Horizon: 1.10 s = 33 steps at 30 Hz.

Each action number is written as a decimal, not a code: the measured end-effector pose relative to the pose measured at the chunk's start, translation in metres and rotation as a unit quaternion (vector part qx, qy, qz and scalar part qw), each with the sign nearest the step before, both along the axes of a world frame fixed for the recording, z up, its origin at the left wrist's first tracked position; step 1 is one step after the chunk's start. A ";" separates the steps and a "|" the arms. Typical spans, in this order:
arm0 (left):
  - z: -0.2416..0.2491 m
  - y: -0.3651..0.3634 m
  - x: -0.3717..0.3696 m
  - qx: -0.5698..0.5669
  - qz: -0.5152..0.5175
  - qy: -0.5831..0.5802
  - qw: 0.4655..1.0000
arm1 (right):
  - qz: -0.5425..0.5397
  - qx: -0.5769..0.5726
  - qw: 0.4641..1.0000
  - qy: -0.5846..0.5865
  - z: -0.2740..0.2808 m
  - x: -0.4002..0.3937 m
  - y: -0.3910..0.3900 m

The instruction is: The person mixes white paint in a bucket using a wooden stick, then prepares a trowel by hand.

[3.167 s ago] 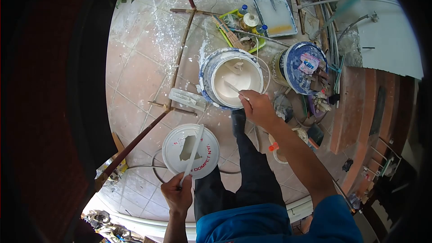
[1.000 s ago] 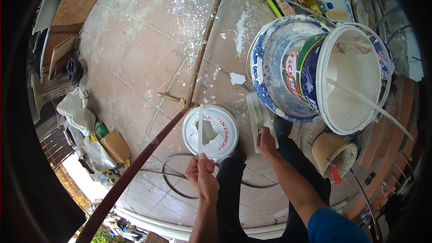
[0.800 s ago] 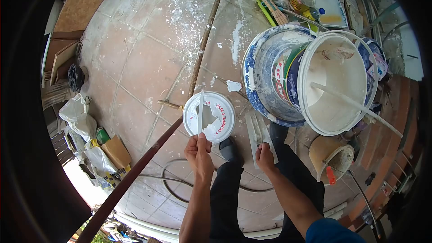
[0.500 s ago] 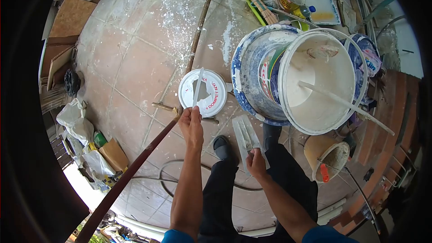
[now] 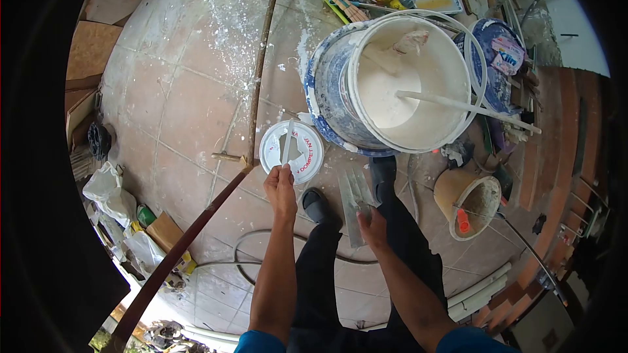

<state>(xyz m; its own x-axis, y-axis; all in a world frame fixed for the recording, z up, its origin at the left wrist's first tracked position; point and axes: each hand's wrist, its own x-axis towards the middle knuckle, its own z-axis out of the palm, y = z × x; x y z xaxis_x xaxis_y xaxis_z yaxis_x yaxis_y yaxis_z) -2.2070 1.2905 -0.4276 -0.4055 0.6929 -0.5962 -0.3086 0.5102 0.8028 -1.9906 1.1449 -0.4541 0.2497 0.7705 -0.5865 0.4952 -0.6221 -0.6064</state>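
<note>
My left hand (image 5: 280, 191) is closed around the lower end of a thin pale strip (image 5: 288, 140). The strip points away from me and overlaps a round white lid (image 5: 313, 150) with red lettering and a dark ragged patch in its middle. My right hand (image 5: 371, 225) grips the handle of a flat metal plastering trowel (image 5: 351, 222), held low near my right leg. Grey-white smears mark the trowel blade. Beyond my right hand stands a large white bucket (image 5: 451, 68) containing a pale creamy mix, with a long stick (image 5: 471, 106) leaning out of it.
The white bucket sits on an upturned-looking blue, paint-stained tub (image 5: 327, 85). At right is a tan pail (image 5: 451, 196) with an orange-handled tool (image 5: 463, 221). A rusty pole (image 5: 190, 238) crosses the left side. A hose (image 5: 245, 238) curls behind my feet. Bottles (image 5: 405, 0) stand at the back.
My view has shifted, so the buckets and pail appear farther left and higher. The trowel has turned slightly in my right hand. Both hands keep their hold.
</note>
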 end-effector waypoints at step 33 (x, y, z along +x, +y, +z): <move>-0.069 -0.026 0.269 0.042 -0.456 0.151 0.876 | -0.271 0.196 0.939 -0.081 0.036 0.188 -0.015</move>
